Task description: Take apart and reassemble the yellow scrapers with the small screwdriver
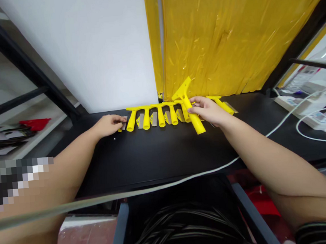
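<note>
A yellow T-shaped scraper handle (190,110) is pinched by my right hand (205,109), raised and tilted above the black table. Below and left of it, several more such yellow handles (146,119) lie side by side in a row, their wide ends away from me. Small grey metal plates with yellow backing (153,119) lie between them. My left hand (108,125) is at the row's left end, fingers closed on a small grey plate (125,123) that they partly cover. Right of my right hand lies another yellow handle (224,106) beside a further plate.
A white panel (97,48) and yellow-taped wrapping (215,39) stand behind the black table (154,156). A white cable (190,177) runs across the front edge. White devices (311,114) and a plastic bottle (311,69) are at right. Black frame bars flank both sides.
</note>
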A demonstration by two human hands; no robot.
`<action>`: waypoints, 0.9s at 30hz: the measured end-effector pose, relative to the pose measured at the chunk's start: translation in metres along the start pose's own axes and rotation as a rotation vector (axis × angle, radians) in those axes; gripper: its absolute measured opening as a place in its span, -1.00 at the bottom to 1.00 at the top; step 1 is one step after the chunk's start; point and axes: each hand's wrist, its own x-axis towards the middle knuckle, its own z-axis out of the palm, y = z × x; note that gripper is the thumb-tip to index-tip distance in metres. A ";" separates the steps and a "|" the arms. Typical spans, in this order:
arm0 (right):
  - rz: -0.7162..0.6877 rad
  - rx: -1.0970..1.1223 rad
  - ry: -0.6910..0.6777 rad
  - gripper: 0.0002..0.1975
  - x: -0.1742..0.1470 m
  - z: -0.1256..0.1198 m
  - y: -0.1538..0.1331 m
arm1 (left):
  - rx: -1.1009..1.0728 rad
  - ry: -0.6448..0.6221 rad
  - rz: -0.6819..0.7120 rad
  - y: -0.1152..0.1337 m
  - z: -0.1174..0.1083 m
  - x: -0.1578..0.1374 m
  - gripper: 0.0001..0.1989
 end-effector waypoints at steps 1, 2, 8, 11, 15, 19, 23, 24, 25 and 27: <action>0.000 0.002 -0.001 -0.68 0.000 0.000 0.001 | -0.006 0.003 -0.016 0.000 0.000 0.003 -0.54; 0.000 0.002 -0.001 -0.68 0.000 0.000 0.001 | -0.010 0.007 -0.021 0.000 0.000 0.005 -0.55; 0.006 0.040 -0.018 -0.65 0.000 0.000 0.000 | -0.069 0.062 -0.070 0.001 0.006 0.013 -0.49; 0.010 0.060 -0.017 -0.63 -0.001 0.001 -0.003 | -0.053 0.125 -0.083 -0.002 0.001 0.008 -0.51; 0.001 0.053 -0.018 -0.62 -0.002 0.001 -0.004 | -0.038 0.040 -0.135 -0.010 -0.020 -0.011 -0.46; -0.013 0.042 -0.020 -0.64 -0.001 0.001 -0.003 | -0.081 -0.175 -0.190 -0.015 -0.043 -0.037 -0.51; -0.027 0.033 -0.029 -0.61 -0.002 0.000 -0.003 | -0.094 -0.356 -0.213 -0.013 -0.049 -0.048 -0.48; -0.029 0.030 -0.032 -0.60 -0.002 0.000 -0.003 | -0.062 -0.363 -0.210 -0.012 -0.048 -0.047 -0.48; -0.031 0.026 -0.034 -0.59 -0.001 0.000 -0.003 | -0.026 -0.358 -0.206 -0.010 -0.046 -0.045 -0.48; -0.033 0.015 -0.037 -0.58 -0.002 0.000 -0.004 | 0.020 -0.350 -0.203 -0.007 -0.041 -0.041 -0.51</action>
